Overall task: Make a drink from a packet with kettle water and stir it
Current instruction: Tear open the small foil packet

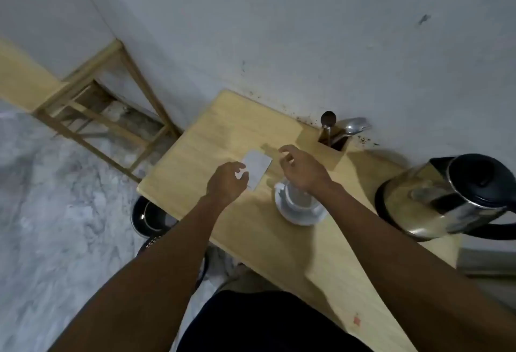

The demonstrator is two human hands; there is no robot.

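The packet (258, 166) looks light and floppy, best pinched at an edge; the left hand (227, 181) is at its corner, grip unclear, the right hand (303, 169) relaxed, empty.

The scene is dimly lit with a cool grey cast, and soft shadows are thrown across the table (223, 128). The whole frame is softened by blur. Straight lines are bent toward the edges, and dull reflections are carried on the kettle (435, 198).

The left hand (227, 181) is pinching a white packet (258, 166) by its edge just above the table (223, 128). The right hand (303, 169) is hovering, fingers loose, over the cup (296, 198), and the kettle (452, 195) is sitting well off to the right.
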